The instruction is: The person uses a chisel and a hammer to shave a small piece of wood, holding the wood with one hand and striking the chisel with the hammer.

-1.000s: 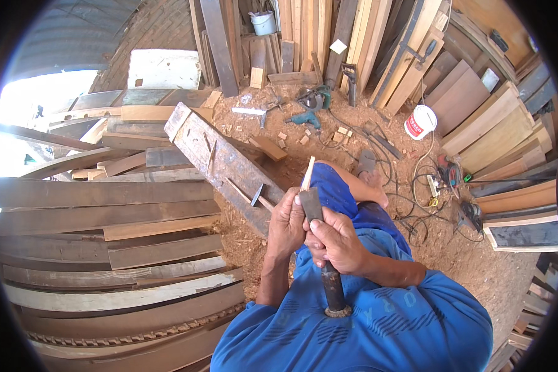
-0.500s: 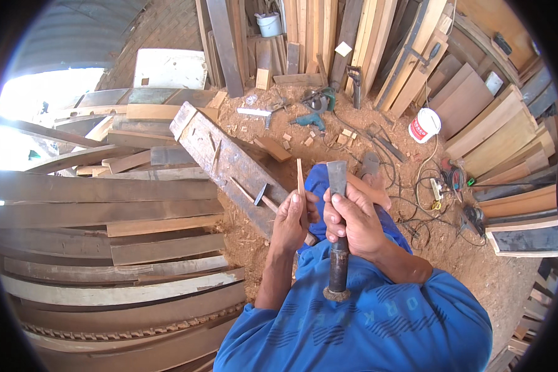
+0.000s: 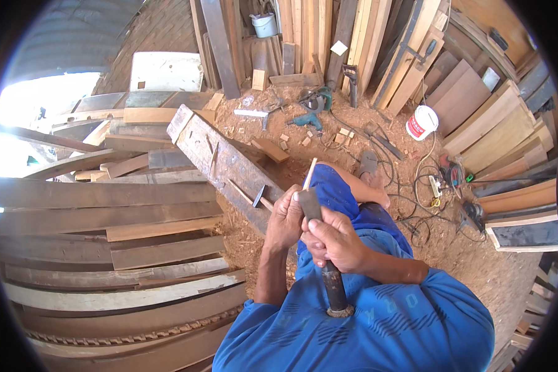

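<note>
My left hand (image 3: pixel 284 220) pinches a thin wooden stick (image 3: pixel 310 175), whose pale tip points up and away from me. Wrapped round a broad chisel (image 3: pixel 335 288), my right hand (image 3: pixel 336 237) grips it near the base of the blade. The dark handle slants down toward my shirt, and its frayed end lies against the cloth. At the top, the flat blade overlaps the lower stick, close to my left fingertips; whether the edge touches the wood I cannot tell. Just left of my hands, a hammer (image 3: pixel 260 196) lies on a worn plank bench (image 3: pixel 195 146).
Stacked boards (image 3: pixel 105 217) fill the left side, and upright planks (image 3: pixel 307 37) lean at the back. A green power drill (image 3: pixel 307 121), a handsaw (image 3: pixel 352 84) and tangled cables sit beyond my knees. A white bucket (image 3: pixel 423 123) stands at right on the shavings-covered floor.
The chisel has moved left and tilted, so its blade now crosses the stick. The stick leans further to the right, and my hands have come together.
</note>
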Tool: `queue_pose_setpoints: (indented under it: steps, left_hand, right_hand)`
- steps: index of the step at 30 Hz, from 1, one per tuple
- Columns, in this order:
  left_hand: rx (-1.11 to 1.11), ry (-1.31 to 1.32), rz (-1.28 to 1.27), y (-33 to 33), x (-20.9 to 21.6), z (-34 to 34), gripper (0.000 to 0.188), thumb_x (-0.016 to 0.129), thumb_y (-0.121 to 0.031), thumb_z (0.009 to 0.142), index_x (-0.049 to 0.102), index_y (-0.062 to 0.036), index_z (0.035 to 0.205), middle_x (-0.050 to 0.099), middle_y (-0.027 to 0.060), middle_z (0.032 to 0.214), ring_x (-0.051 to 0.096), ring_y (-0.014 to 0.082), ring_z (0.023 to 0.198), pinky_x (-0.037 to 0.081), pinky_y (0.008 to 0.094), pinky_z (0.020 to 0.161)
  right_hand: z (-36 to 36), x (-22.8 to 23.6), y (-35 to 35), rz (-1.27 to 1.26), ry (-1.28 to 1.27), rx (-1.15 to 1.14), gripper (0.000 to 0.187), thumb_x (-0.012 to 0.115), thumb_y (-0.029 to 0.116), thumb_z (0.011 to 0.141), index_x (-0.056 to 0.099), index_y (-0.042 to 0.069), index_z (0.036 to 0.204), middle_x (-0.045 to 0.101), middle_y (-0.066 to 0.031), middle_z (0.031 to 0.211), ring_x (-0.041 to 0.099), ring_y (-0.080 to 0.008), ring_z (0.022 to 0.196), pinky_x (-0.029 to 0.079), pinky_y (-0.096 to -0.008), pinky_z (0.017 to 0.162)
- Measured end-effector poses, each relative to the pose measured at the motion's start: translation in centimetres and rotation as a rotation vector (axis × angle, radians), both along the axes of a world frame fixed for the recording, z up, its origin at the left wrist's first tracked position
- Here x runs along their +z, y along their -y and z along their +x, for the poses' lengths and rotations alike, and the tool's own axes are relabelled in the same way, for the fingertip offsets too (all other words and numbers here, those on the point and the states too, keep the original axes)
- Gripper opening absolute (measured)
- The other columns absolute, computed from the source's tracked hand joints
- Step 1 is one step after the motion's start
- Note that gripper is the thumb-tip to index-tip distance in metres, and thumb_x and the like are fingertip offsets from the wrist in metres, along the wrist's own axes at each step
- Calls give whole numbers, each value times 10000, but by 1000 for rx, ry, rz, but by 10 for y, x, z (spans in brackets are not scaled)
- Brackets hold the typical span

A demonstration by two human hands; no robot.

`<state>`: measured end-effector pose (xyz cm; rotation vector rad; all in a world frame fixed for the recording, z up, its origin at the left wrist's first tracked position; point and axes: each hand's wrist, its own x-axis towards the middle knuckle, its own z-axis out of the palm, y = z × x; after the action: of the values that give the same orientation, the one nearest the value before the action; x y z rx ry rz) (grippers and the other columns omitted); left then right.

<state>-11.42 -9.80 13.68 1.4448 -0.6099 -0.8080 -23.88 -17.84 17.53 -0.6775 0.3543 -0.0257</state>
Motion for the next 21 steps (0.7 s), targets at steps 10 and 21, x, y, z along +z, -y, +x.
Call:
queue_pose_setpoints:
  steps: [10, 21]
  left_hand:
    - [28, -379, 89, -48, -48, -40, 310, 407, -292, 1052, 537, -95, 851, 434, -71, 615, 403, 42, 525, 311, 214, 466]
    - [21, 235, 71, 2, -8, 14, 319, 396, -261, 1053, 555, -43, 883, 505, 6, 691, 467, 88, 633, 390, 265, 560]
  right_hand:
    - [-19, 23, 25, -202, -6, -211, 150, 411, 212, 1027, 444, 66, 1011, 399, 12, 669, 365, -55, 486, 420, -251, 467]
    - [10, 1, 1, 130, -22, 10, 110, 414, 169, 1012, 458, 68, 1014, 418, 18, 664, 396, -56, 477, 425, -254, 460]
